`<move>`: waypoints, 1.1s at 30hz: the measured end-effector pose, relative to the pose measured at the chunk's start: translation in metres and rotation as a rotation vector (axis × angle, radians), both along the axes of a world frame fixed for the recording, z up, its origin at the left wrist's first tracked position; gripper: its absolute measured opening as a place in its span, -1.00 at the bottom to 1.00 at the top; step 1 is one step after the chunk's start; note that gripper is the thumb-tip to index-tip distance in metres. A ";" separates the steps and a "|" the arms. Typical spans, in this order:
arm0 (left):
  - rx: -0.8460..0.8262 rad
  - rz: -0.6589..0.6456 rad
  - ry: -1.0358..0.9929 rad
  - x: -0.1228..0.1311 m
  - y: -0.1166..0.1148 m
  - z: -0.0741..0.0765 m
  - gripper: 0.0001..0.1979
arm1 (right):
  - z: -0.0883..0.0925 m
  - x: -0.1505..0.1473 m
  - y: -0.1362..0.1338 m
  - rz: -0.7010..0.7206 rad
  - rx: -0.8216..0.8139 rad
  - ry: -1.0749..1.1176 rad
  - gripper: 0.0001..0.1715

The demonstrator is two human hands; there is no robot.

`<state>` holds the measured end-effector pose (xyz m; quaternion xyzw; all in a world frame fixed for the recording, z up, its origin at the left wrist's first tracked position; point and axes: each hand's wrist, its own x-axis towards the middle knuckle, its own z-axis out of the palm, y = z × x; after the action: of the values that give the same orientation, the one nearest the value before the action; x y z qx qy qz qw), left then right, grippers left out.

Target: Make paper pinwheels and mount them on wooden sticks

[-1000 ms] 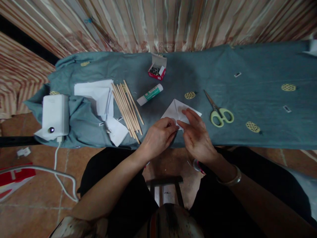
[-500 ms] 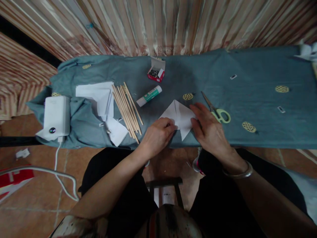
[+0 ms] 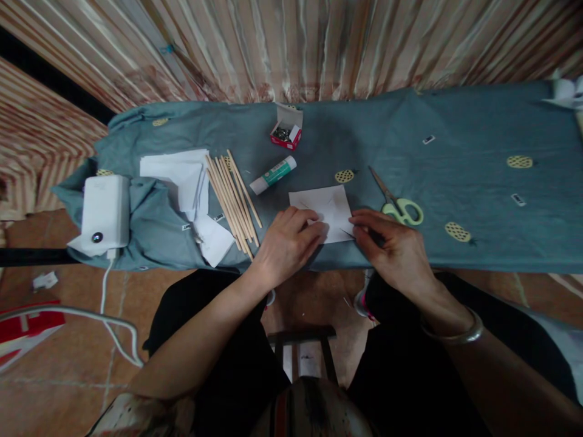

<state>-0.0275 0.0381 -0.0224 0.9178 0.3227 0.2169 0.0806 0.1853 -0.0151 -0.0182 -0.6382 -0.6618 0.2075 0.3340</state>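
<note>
A white paper square (image 3: 324, 207) lies flat on the blue-grey cloth (image 3: 455, 158) near the table's front edge. My left hand (image 3: 288, 246) rests on its left front corner, fingers curled and pressing down. My right hand (image 3: 395, 247) pinches the paper's right front corner with fingers together. Just right of that hand lie green-handled scissors (image 3: 398, 206).
A glue stick (image 3: 273, 175) and a small red box of pins (image 3: 285, 129) lie behind the paper. Several wooden sticks (image 3: 232, 195) and loose white papers (image 3: 180, 176) are at the left, beside a white device (image 3: 104, 209) with a cable.
The folded triangular paper has been opened out into a flat square. My right hand moved from the paper's right side to its front right corner.
</note>
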 end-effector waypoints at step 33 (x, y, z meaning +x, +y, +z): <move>-0.025 -0.087 -0.003 0.000 -0.022 0.000 -0.82 | -0.007 -0.003 0.001 0.115 -0.068 0.165 -0.92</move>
<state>-0.0274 0.0159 -0.0223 0.9295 0.2852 0.2106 0.1021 0.1824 -0.0138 -0.0249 -0.5909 -0.6602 0.3005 0.3531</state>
